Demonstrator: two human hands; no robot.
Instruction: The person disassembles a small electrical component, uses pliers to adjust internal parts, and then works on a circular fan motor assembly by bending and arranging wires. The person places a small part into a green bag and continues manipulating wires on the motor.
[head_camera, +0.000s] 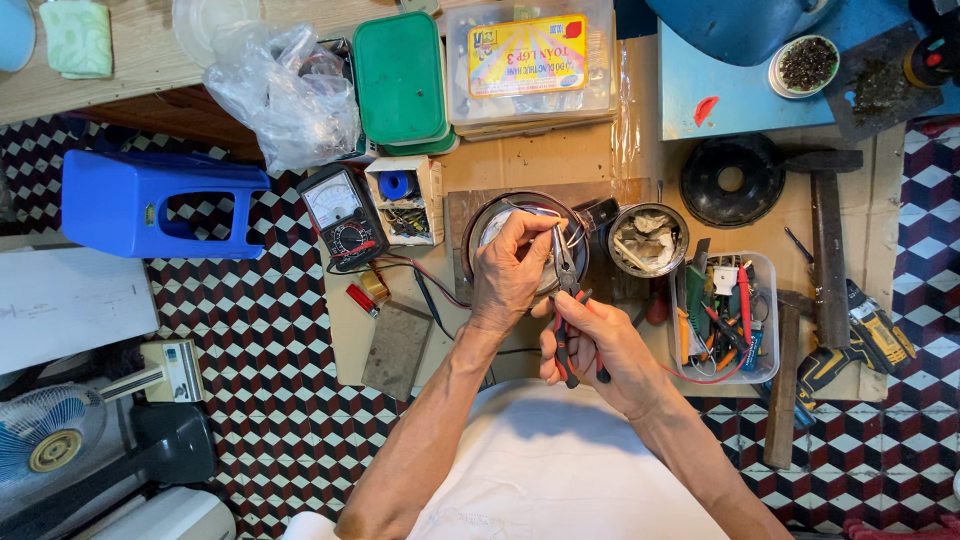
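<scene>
Left hand (512, 268) is pinching the thin wires on the round metal motor (520, 245), which sits on the cardboard (500, 165) between the multimeter (343, 215) and a tin of scraps (647, 240). Right hand (598, 345) is wrapped tight around the pliers (570, 300), nose down at the wires. Motor looks heavy and stiff, so I'd hold the rim; the wires look flimsy.

the left hand (512, 268) covers much of the round silver metal motor housing (497, 222); the tips of the red-handled pliers (570, 300) are too small to resolve. the white table fan (45, 440) and the blue rounded plastic casing (740, 25) are cut off by the frame edges.
</scene>
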